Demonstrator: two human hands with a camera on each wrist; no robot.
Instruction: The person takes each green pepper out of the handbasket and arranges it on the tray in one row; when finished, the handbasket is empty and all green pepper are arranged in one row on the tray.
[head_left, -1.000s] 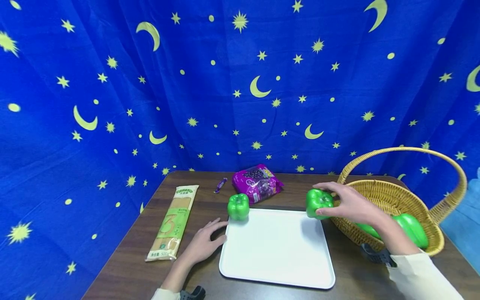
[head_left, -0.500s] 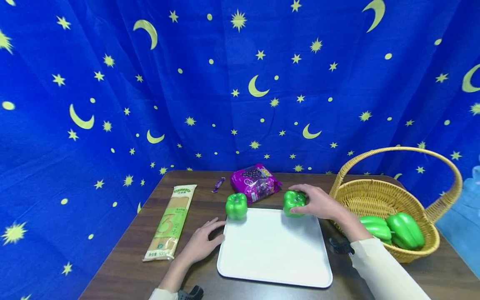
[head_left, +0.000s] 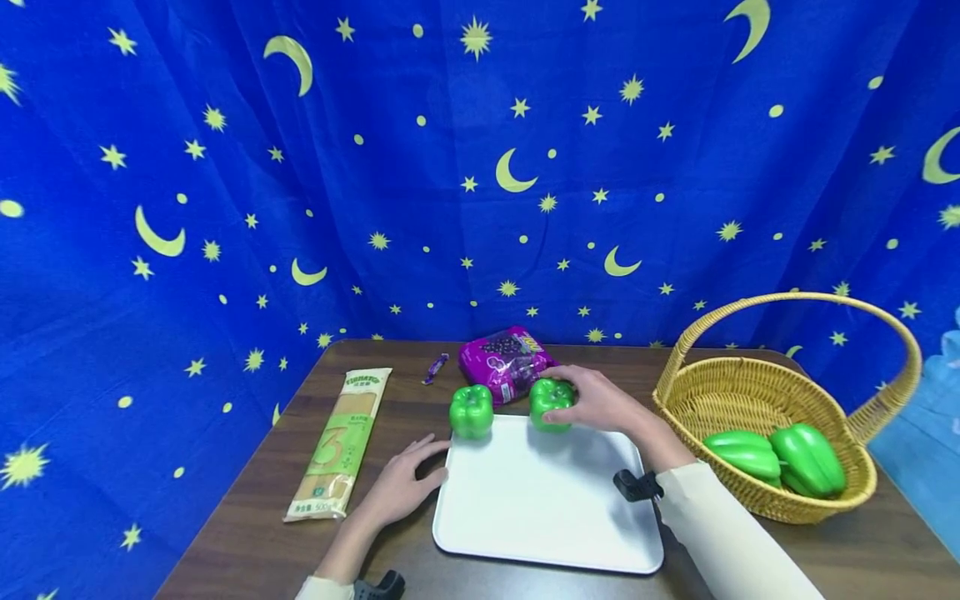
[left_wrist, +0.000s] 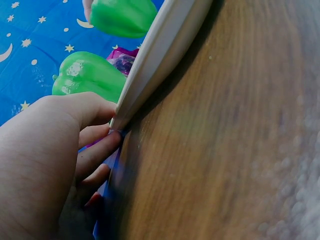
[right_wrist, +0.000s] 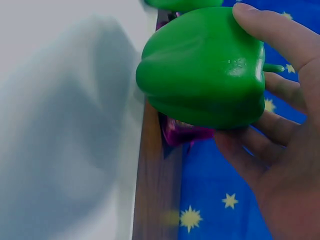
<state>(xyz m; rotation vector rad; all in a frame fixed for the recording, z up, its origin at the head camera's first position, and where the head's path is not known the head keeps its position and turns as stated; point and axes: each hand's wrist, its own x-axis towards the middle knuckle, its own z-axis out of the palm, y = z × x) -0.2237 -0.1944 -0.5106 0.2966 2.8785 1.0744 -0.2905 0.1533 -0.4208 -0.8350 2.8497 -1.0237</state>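
i'm having the thumb and fingers of the right hand (head_left: 600,402) pinch the held pepper (head_left: 551,407) from opposite sides, its stem pointing back toward the palm in the right wrist view. the held pepper is sitting over the far edge of the white tray (head_left: 540,508), right of the tray's far left corner; from here i'm not able to tell whether it is touching the surface. the left hand (head_left: 405,483) is lying at the tray's left rim, fingers loosely spread, tips touching the edge as if steadying it. at the far left corner the second pepper (head_left: 472,412) is standing, near the held one but apart from it. behind the two, a purple bag (head_left: 507,360) is lying on the table (head_left: 247,517), with a wrapped candy (head_left: 437,368) to its left and a long noodle packet (head_left: 340,442) farther left and nearer. on the right the wicker basket (head_left: 738,404) is holding two more green peppers (head_left: 810,461). i'm judging the step in hand to be placing a pepper from the basket along the tray's far side; the next move is calling, i reckon, for a gentle lowering onto the tray, then loosening the thumb without tipping it
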